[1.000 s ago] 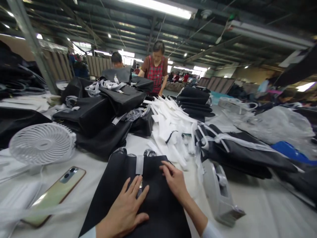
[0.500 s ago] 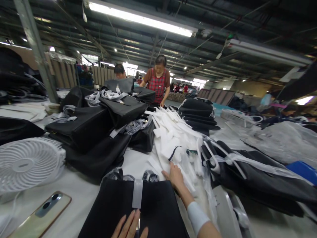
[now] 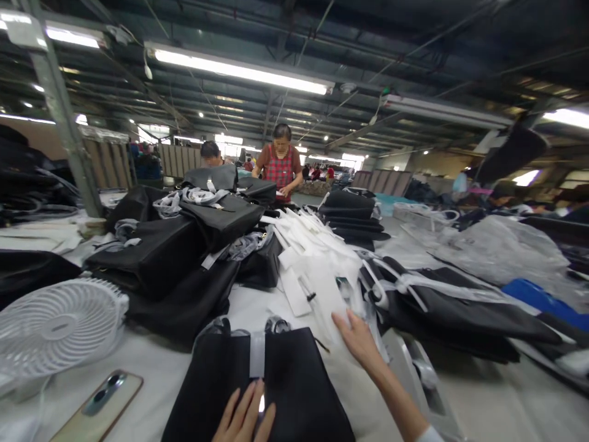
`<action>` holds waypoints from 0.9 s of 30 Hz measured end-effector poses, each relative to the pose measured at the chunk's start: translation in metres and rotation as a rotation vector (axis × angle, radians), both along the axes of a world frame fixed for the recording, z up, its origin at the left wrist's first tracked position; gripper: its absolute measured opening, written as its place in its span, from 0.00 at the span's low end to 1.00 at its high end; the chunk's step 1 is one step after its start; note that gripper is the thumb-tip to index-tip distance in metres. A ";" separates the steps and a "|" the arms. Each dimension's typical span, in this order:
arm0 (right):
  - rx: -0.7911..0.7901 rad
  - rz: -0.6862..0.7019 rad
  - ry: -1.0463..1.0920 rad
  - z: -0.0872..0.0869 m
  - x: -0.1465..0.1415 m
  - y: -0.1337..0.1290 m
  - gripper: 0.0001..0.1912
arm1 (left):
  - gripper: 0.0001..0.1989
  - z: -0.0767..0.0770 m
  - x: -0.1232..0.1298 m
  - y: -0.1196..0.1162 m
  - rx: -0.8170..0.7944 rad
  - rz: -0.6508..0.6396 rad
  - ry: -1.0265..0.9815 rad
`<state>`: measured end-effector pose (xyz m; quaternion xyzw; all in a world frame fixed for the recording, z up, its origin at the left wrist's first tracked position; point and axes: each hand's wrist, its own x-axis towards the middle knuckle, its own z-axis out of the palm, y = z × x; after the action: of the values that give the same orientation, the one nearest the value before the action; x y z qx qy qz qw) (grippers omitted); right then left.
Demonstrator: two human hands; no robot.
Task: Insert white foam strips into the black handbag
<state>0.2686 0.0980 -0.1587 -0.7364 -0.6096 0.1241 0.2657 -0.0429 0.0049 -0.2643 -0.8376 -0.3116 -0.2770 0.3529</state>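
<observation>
A black bag [image 3: 216, 387] lies before me, with a pale translucent strip [image 3: 257, 355] down its upper middle and wrapped handles at its top edge. My left hand [image 3: 246, 412] rests flat on this bag, fingers stretched out, beside a small shiny metal piece. To the right, my right hand [image 3: 361, 341] reaches over the pile of soft white strips [image 3: 313, 258], its thumb and forefinger apart at the pile's near edge. Whether those fingertips grip a strip is hard to make out. A short dark cord [image 3: 309, 296] lies among the white pieces.
A white fan [image 3: 59, 328] and a phone [image 3: 99, 405] are on the left. Black bags [image 3: 156, 245] are heaped behind them. More wrapped bags [image 3: 460, 301] lie on the right, near clear plastic [image 3: 506, 245]. A co-worker in a checked apron [image 3: 280, 172] stands opposite.
My right hand has moved right and slightly nearer along the white pile, and some white pieces and the dark cord have shifted. My left hand stays on the bag. The camera view has turned slightly.
</observation>
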 end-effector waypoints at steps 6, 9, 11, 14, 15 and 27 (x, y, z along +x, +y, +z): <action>-0.085 -0.042 0.111 -0.039 -0.002 -0.109 0.23 | 0.25 0.034 0.010 -0.013 -0.548 0.064 0.019; -0.118 -0.103 0.140 -0.060 -0.010 -0.144 0.23 | 0.24 0.054 0.033 0.000 -0.773 0.015 0.069; -0.125 -0.140 0.137 -0.066 -0.012 -0.156 0.24 | 0.37 0.069 0.053 0.015 -0.865 -0.106 0.132; -0.151 -0.133 0.126 -0.067 -0.013 -0.161 0.23 | 0.46 0.086 0.085 0.038 -0.949 -0.281 0.243; -0.165 -0.125 0.120 -0.066 -0.012 -0.162 0.23 | 0.46 0.088 0.094 0.045 -0.961 -0.313 0.262; -0.051 -0.026 0.301 -0.039 -0.013 -0.160 0.24 | 0.19 0.038 0.091 0.050 -0.431 -0.594 -0.253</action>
<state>0.2556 -0.0618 -0.1980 -0.7239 -0.5500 0.2448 0.3369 0.0484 0.0554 -0.2266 -0.9056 -0.1473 -0.3964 0.0321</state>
